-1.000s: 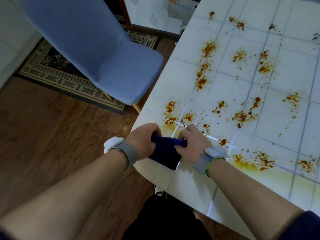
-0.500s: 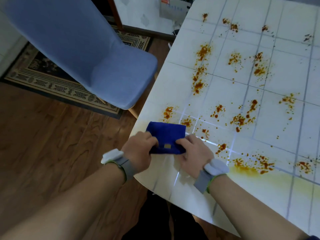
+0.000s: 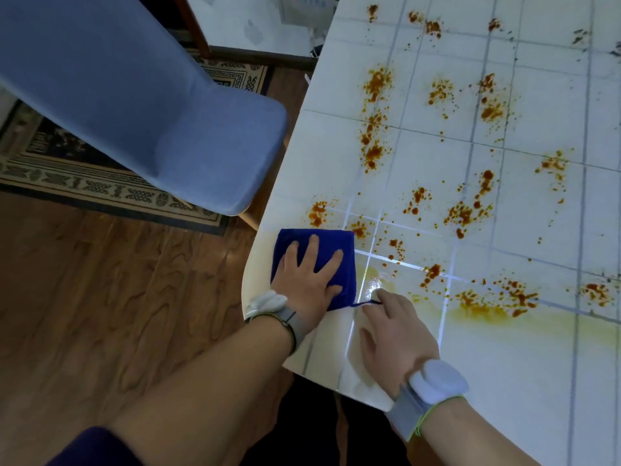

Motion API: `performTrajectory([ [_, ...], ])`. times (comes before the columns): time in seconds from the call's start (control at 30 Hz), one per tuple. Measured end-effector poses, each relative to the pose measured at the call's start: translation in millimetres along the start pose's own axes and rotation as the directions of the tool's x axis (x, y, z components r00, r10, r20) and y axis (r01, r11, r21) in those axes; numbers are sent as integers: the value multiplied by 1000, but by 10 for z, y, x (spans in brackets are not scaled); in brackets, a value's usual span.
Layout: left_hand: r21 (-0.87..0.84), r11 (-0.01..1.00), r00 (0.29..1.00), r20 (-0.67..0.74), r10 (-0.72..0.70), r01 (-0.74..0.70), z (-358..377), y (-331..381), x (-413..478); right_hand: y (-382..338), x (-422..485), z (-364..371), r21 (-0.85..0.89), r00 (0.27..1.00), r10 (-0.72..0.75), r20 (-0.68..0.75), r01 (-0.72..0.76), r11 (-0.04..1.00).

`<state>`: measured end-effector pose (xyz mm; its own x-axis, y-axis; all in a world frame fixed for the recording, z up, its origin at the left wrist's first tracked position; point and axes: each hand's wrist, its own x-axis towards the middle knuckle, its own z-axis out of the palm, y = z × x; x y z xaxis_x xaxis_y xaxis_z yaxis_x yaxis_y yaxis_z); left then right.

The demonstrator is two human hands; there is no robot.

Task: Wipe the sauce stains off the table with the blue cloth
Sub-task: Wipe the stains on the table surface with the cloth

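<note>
Blue cloth (image 3: 344, 264) folded square at near left corner of table (image 3: 504, 381), just short of nearest sauce stains (image 3: 317, 213). Left hand (image 3: 307, 277) flat on top, fingers spread, pressing: judged set for wiping stroke. Right hand (image 3: 393, 331) loose on tabletop beside, holding nothing, likely bracing. Half second ago both hands pinched cloth's near edge.

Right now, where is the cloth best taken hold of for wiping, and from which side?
Probably from above, on its middle: the cloth lies folded flat on the table, so a spread palm, like the left hand on it, holds it better than an edge pinch.
</note>
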<state>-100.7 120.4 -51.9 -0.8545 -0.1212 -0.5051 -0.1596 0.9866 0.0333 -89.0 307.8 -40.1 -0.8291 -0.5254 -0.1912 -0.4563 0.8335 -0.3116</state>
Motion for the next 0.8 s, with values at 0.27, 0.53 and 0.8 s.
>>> performTrajectory([
  [0.27, 63, 989, 989, -63, 135, -131, 158, -55, 26, -12, -20, 148, 128, 999, -21, 46, 15, 992],
  [0.53, 10, 999, 997, 60, -40, 39, -133, -61, 280, -19, -63, 63, -51, 982, -20, 186, 30, 998],
  [0.8, -5, 1000, 994, 103, 26, -26, -274, -245, 466, -38, -22, -19, -43, 955, -33, 295, 48, 998],
])
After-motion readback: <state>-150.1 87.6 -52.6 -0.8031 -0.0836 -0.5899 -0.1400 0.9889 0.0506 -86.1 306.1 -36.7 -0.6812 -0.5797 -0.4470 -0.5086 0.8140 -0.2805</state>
